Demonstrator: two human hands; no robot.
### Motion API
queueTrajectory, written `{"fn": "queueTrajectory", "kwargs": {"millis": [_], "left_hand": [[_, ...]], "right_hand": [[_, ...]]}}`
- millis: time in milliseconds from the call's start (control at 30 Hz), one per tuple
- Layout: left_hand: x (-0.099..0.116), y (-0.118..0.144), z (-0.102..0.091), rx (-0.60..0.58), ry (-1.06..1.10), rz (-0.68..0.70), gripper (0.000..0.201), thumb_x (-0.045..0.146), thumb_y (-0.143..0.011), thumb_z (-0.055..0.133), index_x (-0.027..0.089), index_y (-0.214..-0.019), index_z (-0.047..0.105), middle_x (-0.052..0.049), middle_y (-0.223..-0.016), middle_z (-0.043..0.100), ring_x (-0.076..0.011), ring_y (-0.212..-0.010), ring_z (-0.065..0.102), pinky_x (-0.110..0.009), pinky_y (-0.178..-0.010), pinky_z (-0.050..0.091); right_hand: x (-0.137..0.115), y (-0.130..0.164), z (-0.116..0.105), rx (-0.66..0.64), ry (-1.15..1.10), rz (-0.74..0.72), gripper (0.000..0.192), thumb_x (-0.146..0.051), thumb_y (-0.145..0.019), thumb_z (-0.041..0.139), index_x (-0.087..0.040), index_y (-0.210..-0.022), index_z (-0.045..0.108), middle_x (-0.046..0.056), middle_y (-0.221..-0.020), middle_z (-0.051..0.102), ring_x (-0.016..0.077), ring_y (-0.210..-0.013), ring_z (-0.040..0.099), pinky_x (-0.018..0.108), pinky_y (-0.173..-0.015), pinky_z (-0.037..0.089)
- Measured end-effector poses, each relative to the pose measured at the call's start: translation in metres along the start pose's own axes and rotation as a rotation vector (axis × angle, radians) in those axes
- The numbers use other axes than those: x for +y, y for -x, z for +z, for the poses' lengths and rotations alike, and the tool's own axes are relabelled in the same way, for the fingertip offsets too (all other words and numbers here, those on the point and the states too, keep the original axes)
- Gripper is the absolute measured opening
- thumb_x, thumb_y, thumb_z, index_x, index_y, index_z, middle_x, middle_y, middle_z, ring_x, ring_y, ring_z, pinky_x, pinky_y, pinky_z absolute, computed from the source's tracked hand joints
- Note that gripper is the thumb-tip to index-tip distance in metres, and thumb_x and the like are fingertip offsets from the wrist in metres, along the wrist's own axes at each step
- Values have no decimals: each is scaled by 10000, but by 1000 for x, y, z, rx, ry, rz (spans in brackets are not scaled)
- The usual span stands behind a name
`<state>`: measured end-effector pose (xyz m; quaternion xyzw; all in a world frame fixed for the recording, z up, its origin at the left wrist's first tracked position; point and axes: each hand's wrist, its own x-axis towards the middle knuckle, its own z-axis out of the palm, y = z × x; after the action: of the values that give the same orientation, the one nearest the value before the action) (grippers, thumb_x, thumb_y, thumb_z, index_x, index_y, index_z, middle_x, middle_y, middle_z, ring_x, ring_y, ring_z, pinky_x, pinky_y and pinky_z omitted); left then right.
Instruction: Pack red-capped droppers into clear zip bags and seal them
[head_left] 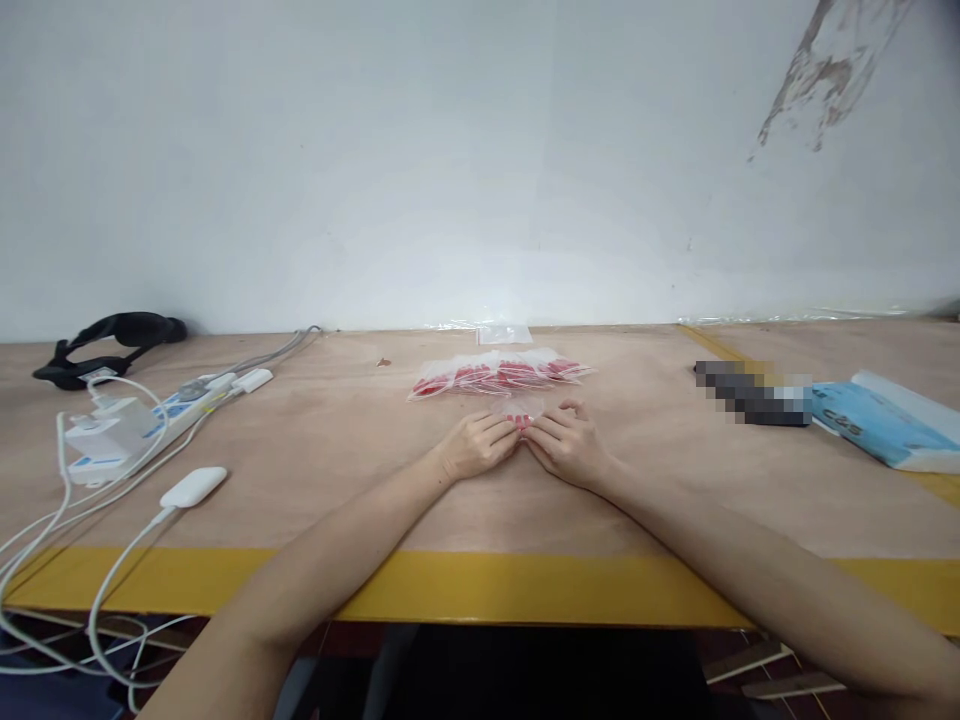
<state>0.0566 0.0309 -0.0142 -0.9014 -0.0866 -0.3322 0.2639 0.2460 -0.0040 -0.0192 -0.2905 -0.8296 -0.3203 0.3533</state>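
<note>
Between my two hands, on the table, lies a small clear plastic bag with something red in it. My left hand is closed on the bag's near left part. On the near right part, the fingers of my right hand are curled and pressed together. Both sets of fingertips nearly meet over the red contents, whose kind I cannot make out. Just beyond my hands, several similar clear bags with red contents lie overlapping in a wide row.
At the back lies a flat clear bag. On the left are a white power strip with chargers and cables, a white rounded case and a black strap-like headgear. On the right are a pixelated dark object and a blue packet.
</note>
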Motion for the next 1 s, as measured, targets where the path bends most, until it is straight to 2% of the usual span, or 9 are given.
{"fn": "queueTrajectory", "kwargs": {"millis": [367,500,767,1000], "left_hand": [[1,-2,6,-52,-130,-31,255,135,-900,368,137,-749,573,-49,-690,601,-148,-656,559,-286,-620,449],[2,-4,2,-80,-166,-41,281,139,-905,344,134,-718,554,-50,-666,574,-152,-633,541,-293,-620,434],[-3,1,-12,-166,-235,-16,214,126,-901,355,107,-829,555,-70,-764,585,-171,-707,538,-297,-668,431],[-6,8,-23,-245,-264,17,232,111,-909,327,95,-854,552,-70,-723,567,-170,-670,523,-306,-659,423]], "right_hand": [[0,-3,-1,-58,71,22,225,-147,-843,421,-161,-685,580,16,-633,585,115,-645,463,351,-861,220],[0,-2,-2,-50,65,29,223,-160,-847,423,-163,-678,569,14,-629,580,114,-644,462,351,-868,214],[5,2,-7,-32,63,35,185,-161,-845,446,-166,-696,555,-6,-618,578,103,-637,475,348,-888,219],[12,13,-13,-64,41,40,174,-165,-839,450,-171,-690,541,-10,-643,579,103,-657,486,360,-928,217]]}}
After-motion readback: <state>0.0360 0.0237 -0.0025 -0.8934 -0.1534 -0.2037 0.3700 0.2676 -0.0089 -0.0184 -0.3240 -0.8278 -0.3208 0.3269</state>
